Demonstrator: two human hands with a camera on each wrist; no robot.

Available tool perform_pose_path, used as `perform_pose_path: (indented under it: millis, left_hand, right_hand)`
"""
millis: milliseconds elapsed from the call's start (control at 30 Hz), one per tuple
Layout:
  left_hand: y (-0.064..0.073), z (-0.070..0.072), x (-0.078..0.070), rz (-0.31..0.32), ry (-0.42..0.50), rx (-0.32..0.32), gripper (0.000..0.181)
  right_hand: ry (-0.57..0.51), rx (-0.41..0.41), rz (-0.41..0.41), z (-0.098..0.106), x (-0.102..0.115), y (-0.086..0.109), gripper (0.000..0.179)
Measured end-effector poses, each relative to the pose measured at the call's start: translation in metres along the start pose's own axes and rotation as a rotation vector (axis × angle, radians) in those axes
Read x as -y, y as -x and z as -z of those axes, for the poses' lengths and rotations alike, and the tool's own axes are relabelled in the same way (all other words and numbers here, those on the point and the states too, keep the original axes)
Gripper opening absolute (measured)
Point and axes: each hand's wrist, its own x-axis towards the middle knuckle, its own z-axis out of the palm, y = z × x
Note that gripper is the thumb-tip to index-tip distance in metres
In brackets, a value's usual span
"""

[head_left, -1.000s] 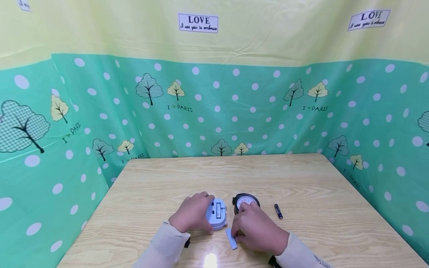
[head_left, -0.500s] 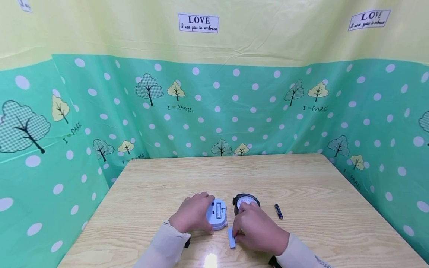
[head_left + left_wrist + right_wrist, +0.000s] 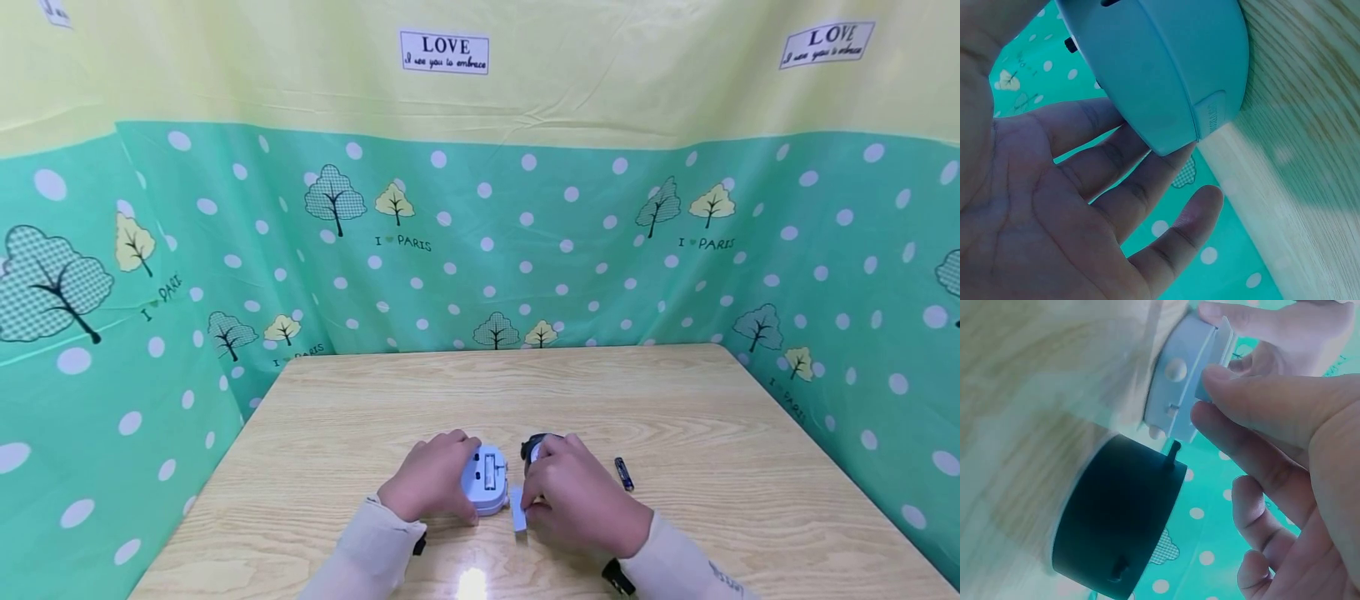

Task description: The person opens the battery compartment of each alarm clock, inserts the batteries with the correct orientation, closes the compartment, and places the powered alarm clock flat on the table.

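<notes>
A light blue alarm clock (image 3: 492, 498) lies back up on the table, its long battery slot uncovered. My left hand (image 3: 431, 477) grips it from the left, fingers on its far side and thumb at the near side. In the left wrist view the side of the clock (image 3: 1166, 75) fills the upper middle. Between thumb and forefinger, my right hand (image 3: 581, 498) pinches a light blue battery cover (image 3: 518, 515), just right of the clock. Beyond that hand sits a black round clock (image 3: 530, 450) with a white dial, mostly hidden; its dark side (image 3: 1119, 515) shows in the right wrist view.
To the right of the right hand lies a small dark battery (image 3: 624, 474) on the wooden table (image 3: 360, 400). A green and yellow printed cloth (image 3: 450, 283) hangs around the table's back and sides.
My right hand has lifted the battery cover off the tabletop and moved it away from me, beside the blue clock. It now hides more of the black clock. The left hand holds still.
</notes>
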Motion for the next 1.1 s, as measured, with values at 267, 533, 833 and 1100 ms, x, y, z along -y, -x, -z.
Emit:
perform_pose_path:
  millis: [267, 533, 833, 1100]
  left_hand:
    - [0.0, 0.0, 0.001, -0.012, -0.007, -0.003, 0.105]
    - [0.0, 0.0, 0.002, -0.021, -0.024, -0.005, 0.106]
    - [0.0, 0.002, 0.001, -0.021, -0.036, -0.001, 0.105]
    - [0.0, 0.002, 0.0, -0.025, -0.044, -0.005, 0.105]
  right_hand:
    - [0.031, -0.041, -0.001, 0.004, -0.003, -0.006, 0.013]
    - [0.046, -0.081, -0.009, 0.001, -0.007, -0.013, 0.011]
    - [0.053, -0.09, -0.013, -0.001, -0.008, -0.022, 0.009]
    - [0.052, -0.088, -0.013, -0.002, -0.009, -0.027, 0.01]
